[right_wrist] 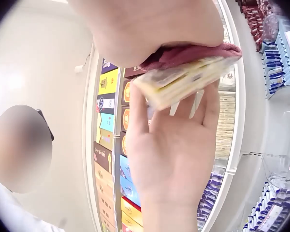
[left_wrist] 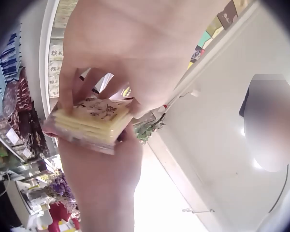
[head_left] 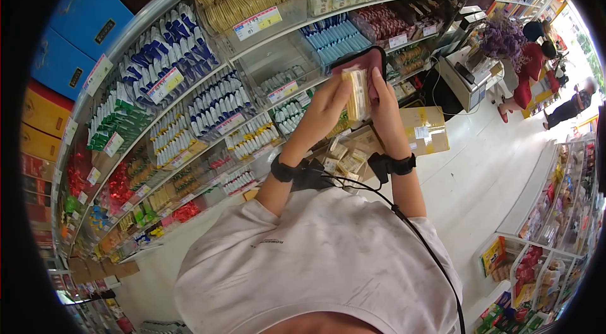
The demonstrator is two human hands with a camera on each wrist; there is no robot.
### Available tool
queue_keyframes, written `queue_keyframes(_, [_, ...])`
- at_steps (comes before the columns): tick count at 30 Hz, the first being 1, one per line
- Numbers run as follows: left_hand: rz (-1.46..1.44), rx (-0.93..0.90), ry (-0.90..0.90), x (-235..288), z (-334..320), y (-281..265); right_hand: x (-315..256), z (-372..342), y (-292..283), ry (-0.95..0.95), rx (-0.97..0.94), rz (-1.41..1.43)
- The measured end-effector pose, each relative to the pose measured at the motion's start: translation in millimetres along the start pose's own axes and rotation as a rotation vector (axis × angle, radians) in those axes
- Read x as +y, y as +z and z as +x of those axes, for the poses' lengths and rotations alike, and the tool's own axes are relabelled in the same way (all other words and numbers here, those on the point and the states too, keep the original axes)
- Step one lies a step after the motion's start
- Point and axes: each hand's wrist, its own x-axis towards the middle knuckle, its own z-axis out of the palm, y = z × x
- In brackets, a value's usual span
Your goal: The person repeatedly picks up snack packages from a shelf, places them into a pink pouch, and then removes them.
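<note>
In the head view, both hands meet in front of the shelves around a stack of flat, pale-yellow packets (head_left: 358,95) in clear wrapping. My left hand (head_left: 327,107) grips the stack from one side, thumb and fingers at its edges. My right hand (head_left: 385,110) holds a maroon cloth (head_left: 374,57) with a dark border against the packets' other side. Dark printing shows on the top packet (left_wrist: 99,107) in the left wrist view. The right wrist view has the cloth (right_wrist: 193,54) bunched under the right palm, along the packets' edge.
Tiered shelves with clear bins (head_left: 271,72) of wrapped snacks curve ahead and left. Below the hands sits an open cardboard box (head_left: 372,141) with more packets (head_left: 347,160), beside a taped carton (head_left: 429,129). A counter with purple flowers (head_left: 502,37) and several people stand at right.
</note>
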Motion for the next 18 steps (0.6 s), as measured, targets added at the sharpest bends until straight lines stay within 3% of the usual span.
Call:
queue_keyframes(3, [-0.145,0.091,-0.146,-12,3,-8,-10,-4,4,0.041,-0.023,0.016])
queue_keyframes(6, [-0.010,0.141,0.013,-2,2,-6,-9,-2,0,-0.028,-0.059,0.002])
queue_keyframes(9, [-0.123,0.124,-0.042,-6,3,-9,-31,-6,12,-0.127,0.026,-0.032])
queue_keyframes(14, [-0.053,0.088,-0.087,-7,3,-19,-26,0,-12,-0.041,-0.029,-0.023])
queue_keyframes(18, [-0.281,0.219,-0.100,-8,3,-14,-41,-6,-14,0.121,-0.120,-0.063])
